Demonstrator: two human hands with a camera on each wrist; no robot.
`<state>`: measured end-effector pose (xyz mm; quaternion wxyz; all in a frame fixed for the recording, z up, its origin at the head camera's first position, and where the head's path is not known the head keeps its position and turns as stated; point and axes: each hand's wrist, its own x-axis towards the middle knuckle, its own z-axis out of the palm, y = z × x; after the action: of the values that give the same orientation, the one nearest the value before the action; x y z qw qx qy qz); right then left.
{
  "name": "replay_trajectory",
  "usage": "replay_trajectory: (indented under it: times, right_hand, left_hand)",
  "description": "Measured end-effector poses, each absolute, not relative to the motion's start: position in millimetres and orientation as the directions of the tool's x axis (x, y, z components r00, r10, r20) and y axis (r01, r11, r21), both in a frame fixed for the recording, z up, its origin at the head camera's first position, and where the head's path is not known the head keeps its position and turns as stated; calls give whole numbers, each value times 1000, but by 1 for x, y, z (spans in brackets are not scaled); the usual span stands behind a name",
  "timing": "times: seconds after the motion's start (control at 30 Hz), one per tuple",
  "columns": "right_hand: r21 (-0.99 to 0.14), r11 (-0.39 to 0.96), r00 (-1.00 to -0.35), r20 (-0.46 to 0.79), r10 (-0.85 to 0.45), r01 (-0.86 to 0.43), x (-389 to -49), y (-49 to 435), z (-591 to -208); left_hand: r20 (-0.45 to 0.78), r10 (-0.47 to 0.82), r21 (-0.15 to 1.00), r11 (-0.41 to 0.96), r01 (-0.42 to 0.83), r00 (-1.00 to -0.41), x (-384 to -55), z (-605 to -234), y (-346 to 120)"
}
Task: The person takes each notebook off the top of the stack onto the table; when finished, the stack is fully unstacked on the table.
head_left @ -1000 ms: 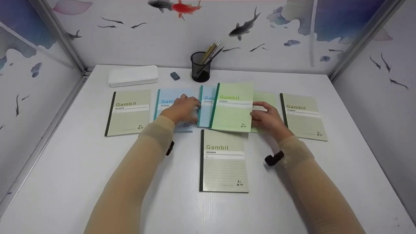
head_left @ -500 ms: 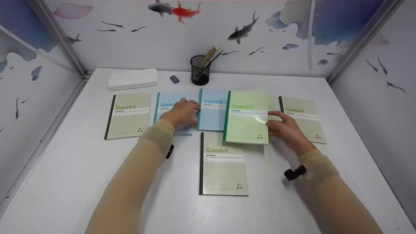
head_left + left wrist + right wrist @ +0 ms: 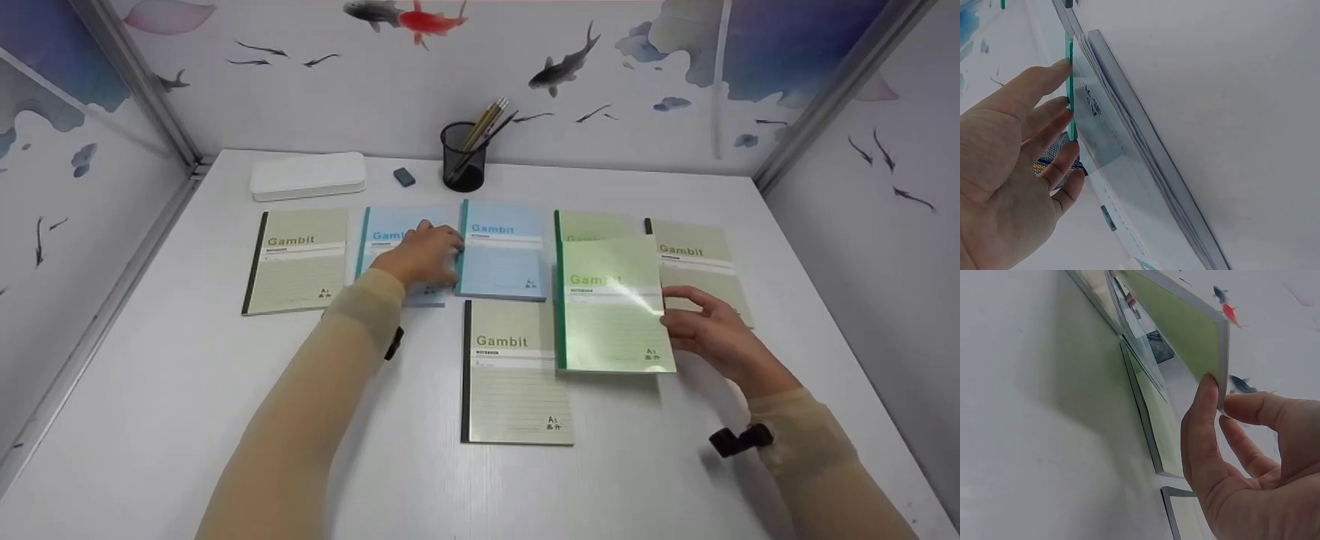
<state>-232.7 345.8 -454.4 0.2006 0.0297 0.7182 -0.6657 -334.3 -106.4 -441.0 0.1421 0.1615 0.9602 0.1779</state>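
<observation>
My right hand (image 3: 716, 334) pinches the right edge of a green Gambit notebook (image 3: 615, 330), raised above the table. In the right wrist view, the thumb and fingers of the right hand (image 3: 1241, 455) hold the edge of the tilted green notebook (image 3: 1196, 337). A second green notebook (image 3: 592, 223) lies partly hidden behind it. My left hand (image 3: 424, 255) is over a blue notebook (image 3: 386, 217); its fingertips are at the dark spine of the other blue notebook (image 3: 502, 262). In the left wrist view the left hand (image 3: 1022, 146) touches a teal spine with fairly straight fingers.
Beige notebooks lie at the left (image 3: 300, 262), the right (image 3: 697, 244) and the front middle (image 3: 517, 390). At the back stand a black mesh pen cup (image 3: 463, 161) with pencils, a dark eraser (image 3: 404, 177) and a white case (image 3: 307, 176). Walls enclose the white table (image 3: 375, 465).
My right hand has carried the green notebook to the right and toward me, off the blue notebook and partly uncovering the second green one. The left hand has stayed in place.
</observation>
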Motion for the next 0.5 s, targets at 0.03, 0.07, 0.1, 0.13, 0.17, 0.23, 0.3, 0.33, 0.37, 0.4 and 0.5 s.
replay_trajectory:
  times: [0.03, 0.07, 0.1, 0.13, 0.17, 0.23, 0.3, 0.33, 0.37, 0.4, 0.5]
  right_hand:
    - [-946, 103, -917, -324, -232, 308, -230, 349, -454]
    - [-947, 102, -916, -321, -239, 306, -228, 353, -453]
    - [-948, 99, -915, -319, -245, 304, -225, 356, -453]
    - [-948, 98, -914, -317, -253, 302, -223, 359, -453]
    - [-948, 99, -913, -318, -257, 302, -220, 362, -453]
    - [-948, 108, -909, -319, -267, 300, -215, 367, -454]
    - [-946, 130, -905, -323, -278, 297, -209, 371, -456]
    - [-944, 146, -902, -326, -284, 295, -207, 373, -457]
    - [-942, 164, -898, -330, -291, 292, -205, 374, -457]
    - [-940, 184, -894, -332, -300, 287, -203, 376, -457]
    - [-935, 219, -884, -338, -324, 278, -198, 379, -458]
  left_hand:
    - [-216, 355, 391, 885, 252, -909, -334, -441, -106]
    - [-219, 351, 394, 886, 247, -910, -334, -440, -106]
    - [-221, 347, 395, 886, 242, -911, -333, -440, -105]
    - [-224, 344, 394, 888, 238, -912, -333, -439, -105]
    - [-226, 340, 396, 888, 233, -913, -333, -439, -104]
    - [-227, 343, 396, 887, 236, -911, -332, -439, -103]
    - [-229, 347, 395, 887, 240, -909, -333, -439, -103]
    - [-229, 350, 395, 886, 242, -909, -333, -439, -103]
    - [-228, 350, 394, 886, 243, -908, -333, -439, -104]
    - [-228, 350, 391, 887, 244, -908, -333, -439, -104]
    - [-231, 341, 388, 891, 235, -911, -333, -438, -105]
